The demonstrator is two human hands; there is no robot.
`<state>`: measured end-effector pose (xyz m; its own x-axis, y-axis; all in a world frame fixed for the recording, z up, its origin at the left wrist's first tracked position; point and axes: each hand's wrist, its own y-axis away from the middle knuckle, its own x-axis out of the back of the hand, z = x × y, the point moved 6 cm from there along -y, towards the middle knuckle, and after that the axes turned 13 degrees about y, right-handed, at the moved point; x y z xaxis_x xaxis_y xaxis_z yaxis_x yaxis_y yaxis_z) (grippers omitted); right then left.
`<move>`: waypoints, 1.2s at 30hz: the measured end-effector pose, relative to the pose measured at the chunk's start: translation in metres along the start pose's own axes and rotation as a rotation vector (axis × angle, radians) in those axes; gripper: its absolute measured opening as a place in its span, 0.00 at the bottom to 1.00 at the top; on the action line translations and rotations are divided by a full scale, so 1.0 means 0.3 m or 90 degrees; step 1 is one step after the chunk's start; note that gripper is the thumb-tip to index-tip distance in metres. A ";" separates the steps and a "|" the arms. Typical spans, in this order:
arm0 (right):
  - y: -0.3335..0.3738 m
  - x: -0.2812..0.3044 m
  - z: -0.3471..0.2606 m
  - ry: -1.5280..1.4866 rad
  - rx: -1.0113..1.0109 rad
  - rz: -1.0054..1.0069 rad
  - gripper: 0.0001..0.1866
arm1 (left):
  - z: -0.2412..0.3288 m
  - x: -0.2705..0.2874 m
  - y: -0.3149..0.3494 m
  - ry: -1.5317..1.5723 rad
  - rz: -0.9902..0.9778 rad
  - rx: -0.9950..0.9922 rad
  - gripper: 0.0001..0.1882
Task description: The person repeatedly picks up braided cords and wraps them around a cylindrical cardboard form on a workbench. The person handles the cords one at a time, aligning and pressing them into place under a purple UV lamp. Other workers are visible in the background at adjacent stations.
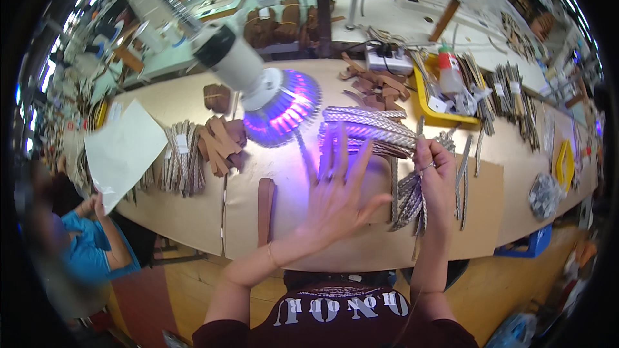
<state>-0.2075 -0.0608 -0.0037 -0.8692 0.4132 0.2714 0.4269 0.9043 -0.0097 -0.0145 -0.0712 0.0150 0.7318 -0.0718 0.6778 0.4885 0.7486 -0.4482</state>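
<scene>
A bundle of silvery braided straps stretches across the middle of the table, with loose ends hanging below my right hand. My right hand is closed on the right end of this bundle, thumb and fingers pinched together. My left hand has its fingers spread, the tips at the bundle's near side; whether they touch it I cannot tell. Violet light falls on these fingers from a lamp just to their upper left. The hanging ends lie between my two hands, partly behind my right wrist.
Brown strips and a braided bundle lie left, a brown strap nearer. A yellow tray holds a red-capped bottle; a power strip stands beside it. At left, another person holds a white sheet.
</scene>
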 end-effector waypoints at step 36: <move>0.366 -0.598 -0.001 0.519 0.213 -0.421 0.23 | -0.548 0.165 0.310 0.360 -0.016 0.341 0.10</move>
<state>-0.0047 -0.0355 -0.0532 -0.4233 -0.2472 0.8716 -0.2589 0.9550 0.1451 0.1453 -0.1133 -0.0888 0.9252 -0.3101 0.2189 0.3171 0.9484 0.0032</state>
